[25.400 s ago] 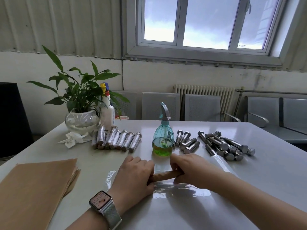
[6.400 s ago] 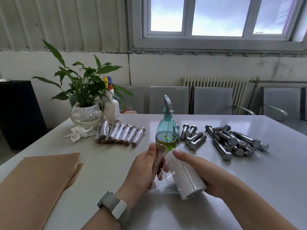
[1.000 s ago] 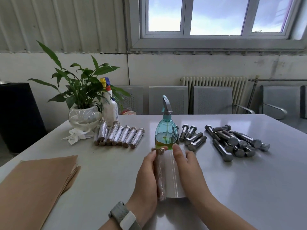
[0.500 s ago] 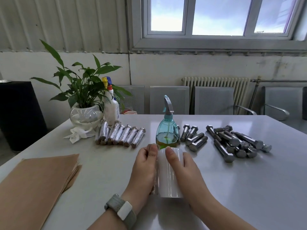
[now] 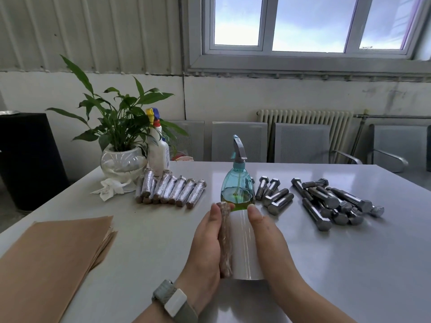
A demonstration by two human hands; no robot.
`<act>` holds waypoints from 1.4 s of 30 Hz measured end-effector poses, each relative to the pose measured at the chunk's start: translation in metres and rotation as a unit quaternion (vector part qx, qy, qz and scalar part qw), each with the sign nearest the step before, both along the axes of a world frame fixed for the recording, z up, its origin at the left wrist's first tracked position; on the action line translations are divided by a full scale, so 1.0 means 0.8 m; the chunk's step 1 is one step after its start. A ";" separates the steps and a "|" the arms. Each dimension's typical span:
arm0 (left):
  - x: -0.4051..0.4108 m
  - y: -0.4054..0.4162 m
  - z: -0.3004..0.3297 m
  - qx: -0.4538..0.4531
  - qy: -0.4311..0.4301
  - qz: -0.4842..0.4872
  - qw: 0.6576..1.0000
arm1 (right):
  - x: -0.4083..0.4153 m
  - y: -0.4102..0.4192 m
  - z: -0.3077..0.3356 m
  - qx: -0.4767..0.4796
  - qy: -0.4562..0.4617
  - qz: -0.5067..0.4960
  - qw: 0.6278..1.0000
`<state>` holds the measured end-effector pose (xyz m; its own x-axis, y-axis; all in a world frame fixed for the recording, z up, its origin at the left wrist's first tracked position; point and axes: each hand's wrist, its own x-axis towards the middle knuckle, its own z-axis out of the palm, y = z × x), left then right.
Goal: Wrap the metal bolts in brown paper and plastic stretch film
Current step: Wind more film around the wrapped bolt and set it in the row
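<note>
A bolt wrapped in brown paper [image 5: 225,238] stands lengthwise against a white roll of stretch film [image 5: 243,245] in front of me. My left hand [image 5: 205,243] holds the wrapped bolt from the left, thumb near its top. My right hand [image 5: 268,238] grips the film roll from the right. Both are held together just above the white table [image 5: 349,264]. Several bare metal bolts [image 5: 326,201] lie at the right. Several finished film-wrapped bolts [image 5: 170,191] lie in a row at the left. A stack of brown paper sheets [image 5: 51,257] lies at the near left.
A teal spray bottle [image 5: 237,183] stands just beyond my hands. A potted plant [image 5: 120,145], a white spray bottle [image 5: 158,148] and a crumpled tissue [image 5: 109,188] sit at the back left. Grey chairs [image 5: 300,143] line the far edge.
The wrapped bolt has come back into sight between my left hand and the roll, after being hidden half a second ago. Both hands stay close together at the table's middle.
</note>
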<state>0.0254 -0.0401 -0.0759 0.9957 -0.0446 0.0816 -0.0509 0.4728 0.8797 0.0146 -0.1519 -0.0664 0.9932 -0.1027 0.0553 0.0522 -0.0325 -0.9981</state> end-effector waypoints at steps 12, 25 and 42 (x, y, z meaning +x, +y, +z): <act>-0.002 0.000 -0.006 0.073 -0.063 0.074 0.993 | -0.005 -0.006 0.007 0.059 0.039 0.123 0.990; -0.005 -0.002 0.001 0.016 0.003 0.026 1.000 | -0.005 -0.010 0.009 0.053 0.053 0.059 0.995; -0.013 -0.006 0.006 -0.034 0.036 -0.038 0.998 | -0.001 0.001 -0.002 -0.025 0.002 -0.065 0.998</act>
<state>0.0150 -0.0451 -0.0710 0.9931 -0.1165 0.0147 0.0498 0.5313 0.8457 0.0138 -0.1509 -0.0681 0.9721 -0.2269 0.0599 0.0406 -0.0887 -0.9952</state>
